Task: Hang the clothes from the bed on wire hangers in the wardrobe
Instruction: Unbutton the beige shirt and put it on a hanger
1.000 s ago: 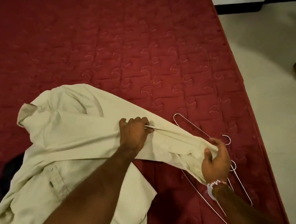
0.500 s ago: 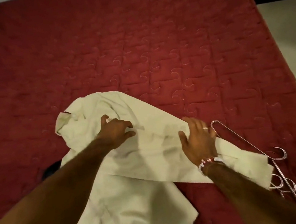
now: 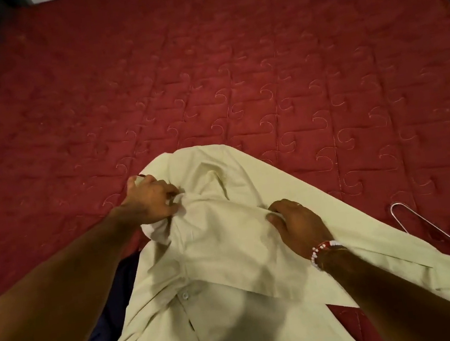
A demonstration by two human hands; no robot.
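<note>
Both hands have moved up the shirt (image 3: 231, 257): left hand (image 3: 152, 200) pinches the collar, right hand (image 3: 299, 226) grips a fold; hangers (image 3: 438, 235) untouched, so we aren't hanging yet

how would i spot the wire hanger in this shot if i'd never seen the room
Start at the red quilted bed filling the view, then follow the pale shirt toward its right sleeve. Just beyond the sleeve, near the right edge, lies the wire hanger: the only thin, shiny metal thing on the bed, partly under the fabric.
</note>
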